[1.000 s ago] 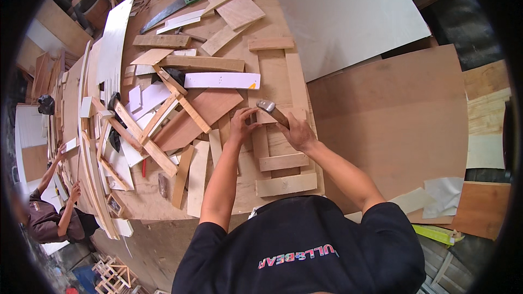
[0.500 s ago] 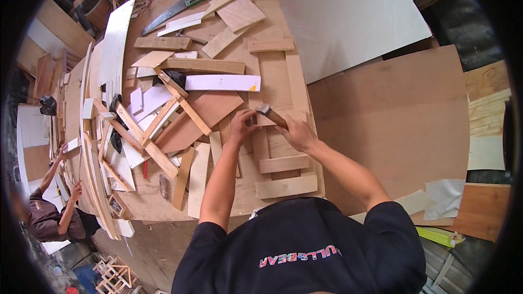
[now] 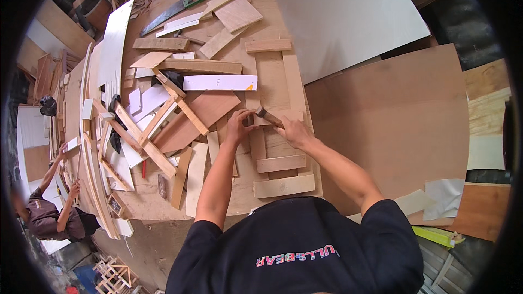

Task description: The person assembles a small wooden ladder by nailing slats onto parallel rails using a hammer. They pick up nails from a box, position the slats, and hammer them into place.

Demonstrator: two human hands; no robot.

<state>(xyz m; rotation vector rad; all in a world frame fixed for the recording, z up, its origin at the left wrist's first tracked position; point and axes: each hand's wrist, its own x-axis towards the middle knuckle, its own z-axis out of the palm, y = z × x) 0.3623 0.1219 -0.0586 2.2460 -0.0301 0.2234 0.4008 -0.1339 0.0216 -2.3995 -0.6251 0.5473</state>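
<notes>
My right hand [image 3: 295,133] grips a hammer [image 3: 269,116] by its handle, with the head low over the middle crosspiece of a ladder-like wooden frame [image 3: 294,79]. Close to that head, my left hand [image 3: 237,126] rests at the frame's left side, thumb and fingers curled toward each other. Whatever lies between those fingertips is too small to make out. Toward me, the frame has a short crosspiece [image 3: 280,164] and a wider end board [image 3: 284,186]; another crosspiece [image 3: 268,46] spans its far end.
Loose boards and a white plank [image 3: 220,83] crowd the worktable to the left, beside a nailed wooden assembly [image 3: 163,114]. A handsaw [image 3: 170,15] lies farther back. Large sheets [image 3: 387,130] stand to the right. Another person [image 3: 50,212] works at the far left.
The hammer's head has dipped slightly toward the middle crosspiece. My left hand stays at the same spot on the frame. The whole view has shifted a little.
</notes>
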